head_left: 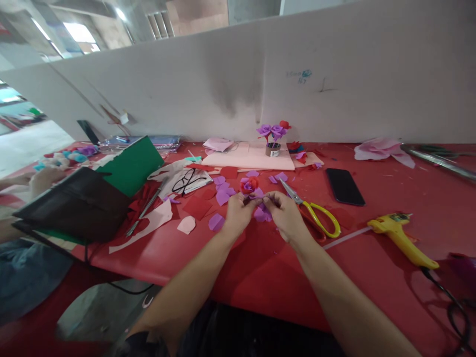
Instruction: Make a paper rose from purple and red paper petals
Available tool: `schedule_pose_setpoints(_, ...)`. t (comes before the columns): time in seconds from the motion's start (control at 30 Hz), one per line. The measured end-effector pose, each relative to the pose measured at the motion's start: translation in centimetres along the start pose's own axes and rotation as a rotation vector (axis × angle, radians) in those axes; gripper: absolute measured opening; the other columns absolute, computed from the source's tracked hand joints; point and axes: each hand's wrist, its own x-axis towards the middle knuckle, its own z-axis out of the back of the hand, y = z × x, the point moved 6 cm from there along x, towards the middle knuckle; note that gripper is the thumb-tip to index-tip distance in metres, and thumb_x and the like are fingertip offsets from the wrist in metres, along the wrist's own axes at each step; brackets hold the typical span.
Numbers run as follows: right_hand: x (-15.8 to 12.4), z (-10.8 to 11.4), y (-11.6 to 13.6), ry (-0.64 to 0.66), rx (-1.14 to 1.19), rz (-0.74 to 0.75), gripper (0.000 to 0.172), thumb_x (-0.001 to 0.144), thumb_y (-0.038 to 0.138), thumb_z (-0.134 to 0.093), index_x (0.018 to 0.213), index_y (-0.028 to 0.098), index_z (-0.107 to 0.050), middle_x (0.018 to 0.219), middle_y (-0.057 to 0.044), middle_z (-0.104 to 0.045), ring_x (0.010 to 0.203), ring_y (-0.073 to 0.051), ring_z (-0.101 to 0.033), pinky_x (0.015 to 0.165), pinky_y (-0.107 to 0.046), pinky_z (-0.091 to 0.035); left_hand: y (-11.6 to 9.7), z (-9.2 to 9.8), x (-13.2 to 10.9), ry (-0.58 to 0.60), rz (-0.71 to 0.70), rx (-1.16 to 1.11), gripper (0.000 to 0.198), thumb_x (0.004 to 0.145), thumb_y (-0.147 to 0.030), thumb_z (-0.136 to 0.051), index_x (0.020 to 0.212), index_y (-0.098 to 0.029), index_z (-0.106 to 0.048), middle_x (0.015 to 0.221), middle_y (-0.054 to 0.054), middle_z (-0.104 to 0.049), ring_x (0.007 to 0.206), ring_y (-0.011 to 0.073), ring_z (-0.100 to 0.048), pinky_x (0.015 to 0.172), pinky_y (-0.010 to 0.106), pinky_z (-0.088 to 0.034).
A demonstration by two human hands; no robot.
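A paper flower (249,185) with a red centre and purple outer petals sits at the fingertips of my left hand (238,212), which is closed in a pinch on it. Close beside, my right hand (282,210) is also pinched, its fingertips almost meeting the left ones. A bit of purple paper shows between the hands, but what the right fingers hold is hidden. Loose purple petals (263,214) lie on the table just below the fingertips. Yellow-and-orange-handled scissors (323,218) rest to the right of my right hand, blades pointing away to the left.
A yellow glue gun (405,240) and a black phone (345,187) lie at right. Finished paper flowers (273,130) stand in a small brown holder at the back. Glasses (189,181), red paper squares (197,207) and a dark bag (74,203) are leftward, near another person's arm (44,181).
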Motion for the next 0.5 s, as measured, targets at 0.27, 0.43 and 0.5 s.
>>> schedule_pose_setpoints(0.27,0.00,-0.37,-0.20,0.028,0.232,-0.125,0.037,0.060,0.048,-0.077,0.075,0.019,-0.061,0.063,0.003,-0.058,0.054,-0.010,-0.050,0.053,-0.025,-0.042,0.19,0.04,-0.19,-0.078,0.031,-0.057,0.008,0.068,-0.017,-0.071,0.064,-0.013,-0.065,0.063,0.000,-0.062,0.062,0.0111,-0.053,0.063,0.024,-0.043)
schedule_pose_setpoints(0.43,0.43,0.17,-0.09,0.012,0.201,-0.097,0.034,0.055,0.033,-0.081,0.081,0.019,-0.064,0.074,0.001,-0.065,0.067,-0.012,-0.058,0.065,-0.027,-0.048,0.26,0.06,-0.15,-0.047,0.103,-0.131,0.014,0.069,-0.022,-0.075,0.064,-0.014,-0.064,0.057,-0.003,-0.055,0.057,0.0083,-0.048,0.062,0.023,-0.042)
schedule_pose_setpoints(0.5,0.58,0.37,-0.14,0.000,0.179,-0.076,0.031,0.055,0.030,-0.080,0.081,0.020,-0.065,0.075,0.001,-0.066,0.069,-0.012,-0.059,0.067,-0.027,-0.048,0.36,0.06,-0.13,-0.023,0.156,-0.174,0.020,0.065,-0.025,-0.079,0.063,-0.014,-0.063,0.056,-0.004,-0.053,0.055,0.0079,-0.047,0.061,0.023,-0.041)
